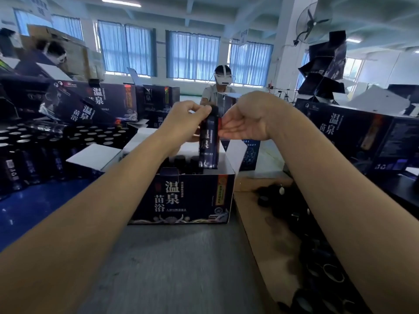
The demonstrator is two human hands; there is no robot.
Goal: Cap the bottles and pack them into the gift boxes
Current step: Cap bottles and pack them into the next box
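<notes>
**Bottle part-way into box: snag or slip poss.**

The bottle (pixel 208 141) is held upright over the gift box (pixel 181 196), w/ its lower end just inside the open top, toward the box's right side. It is pinched at the top end by the left hand (pixel 188 120), fingertips clamped on it. The right hand (pixel 242 130) is laid alongside, fingers fairly straight and close together, tips at the bottle's side. Whether the thumb is hooked behind can't be told.

Risks, as judged from here:

- The whole weight is prob. carried by a narrow pinch at the top. If the cap has not been screwed fully home, the bottle could be dropped out from under it. The cap's seating is hidden by the fingers.
- W/ so high a grip the bottom end is left free to swing, and only a light steadying touch is given by the right hand.
- Other bottles (pixel 181 160) are already stood inside the box, just left of the held one. Its bottom edge could be landed on a neighbour's top, or jammed vs. the box wall.
- The right flap (pixel 237 152) stands close beside the bottle and could be caught and folded inward.
- The box itself is not held, so a jam could see it shoved or tipped.
- Loose caps (pixel 272 196) right of the box lie near the right forearm and could be scattered.
</notes>
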